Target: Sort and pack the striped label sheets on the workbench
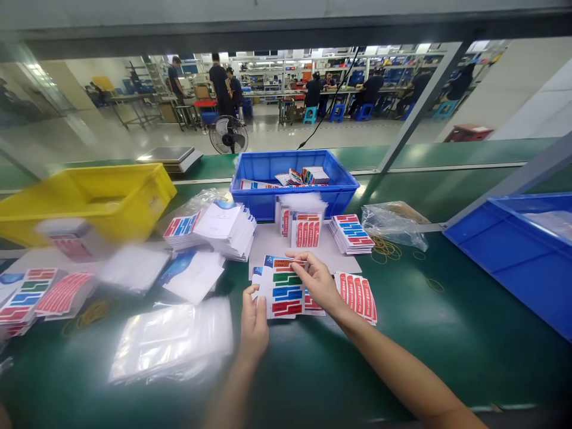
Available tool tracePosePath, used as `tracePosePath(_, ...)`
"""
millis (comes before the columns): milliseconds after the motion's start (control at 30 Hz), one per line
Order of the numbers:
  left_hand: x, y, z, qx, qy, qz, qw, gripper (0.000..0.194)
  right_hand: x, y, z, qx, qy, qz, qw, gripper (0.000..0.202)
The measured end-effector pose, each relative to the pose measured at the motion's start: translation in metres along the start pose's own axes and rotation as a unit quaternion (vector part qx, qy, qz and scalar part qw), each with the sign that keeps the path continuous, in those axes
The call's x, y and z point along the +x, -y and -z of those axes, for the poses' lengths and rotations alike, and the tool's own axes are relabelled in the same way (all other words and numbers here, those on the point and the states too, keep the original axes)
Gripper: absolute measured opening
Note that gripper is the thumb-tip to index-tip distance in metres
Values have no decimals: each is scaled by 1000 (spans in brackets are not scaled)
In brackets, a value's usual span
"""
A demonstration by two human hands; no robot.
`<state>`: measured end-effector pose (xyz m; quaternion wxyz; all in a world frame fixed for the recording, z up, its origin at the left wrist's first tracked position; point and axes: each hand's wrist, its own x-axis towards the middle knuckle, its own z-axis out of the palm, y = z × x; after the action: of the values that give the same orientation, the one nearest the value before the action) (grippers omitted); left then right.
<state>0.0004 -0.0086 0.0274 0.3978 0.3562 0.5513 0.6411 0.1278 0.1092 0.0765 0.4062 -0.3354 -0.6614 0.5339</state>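
From the left, the piles nearest the hands are the clear bags [174, 339], flat and looking unfilled, and beyond them the white leaflets [226, 229], loosely stacked. In the middle, the left hand [254, 325] pinches the left edge of some label sheets [286, 289], while the right hand [318, 283] grips their upper right corner between thumb and fingers. These sheets are in hand, not yet laid down. Just beyond, upright packs [306, 208] look already gathered; to the right, striped sheets [351, 233] and red sheets [357, 296] lie in separate loose piles, so much seems left to handle.

Around this, a yellow bin [27, 220] stands far left, blurred stacks in front of it. A blue bin [254, 205] holding printed sheets sits behind the upright packs, which partly block the way to it. Rubber bands [386, 247] and a crumpled plastic bag [393, 221] clutter the right; a second blue bin [513, 256] closes off that side. The red sheets lie just beside the right wrist, crowding it.
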Motion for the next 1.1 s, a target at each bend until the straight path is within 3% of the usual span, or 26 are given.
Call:
tracePosePath(133, -6, -6, -4, 57, 37, -18, 998, 41, -7, 3, -2, 16, -53, 25, 998, 15)
tracePosePath(267, -6, -14, -5, 20, 114, 33, 993, 40, -18, 11, -5, 10, -89, 62, 994, 11)
tracePosePath(533, -4, -11, -4, 34, 49, 7, 998, 30, -26, 18, -5, -171, -48, 192, 965, 10)
tracePosePath(767, 0, -9, -7, 21, 37, 3, 999, 29, -31, 14, -3, -280, -29, 275, 919, 19)
tracePosePath(900, 8, -3, -1, -31, 24, 46, 998, 29, -29, 9, -4, -230, 13, 224, 947, 17)
tracePosePath(967, 14, 0, 9, -44, -20, 65, 997, 33, -25, 7, -2, -194, 17, 163, 967, 14)
tracePosePath(1033, 19, -1, 21, -4, -94, 34, 995, 38, -21, 7, 1, -143, 17, 90, 985, 13)
tracePosePath(1100, 21, -4, 33, 19, -112, -13, 993, 45, -19, 8, 2, -79, 20, 34, 996, 17)
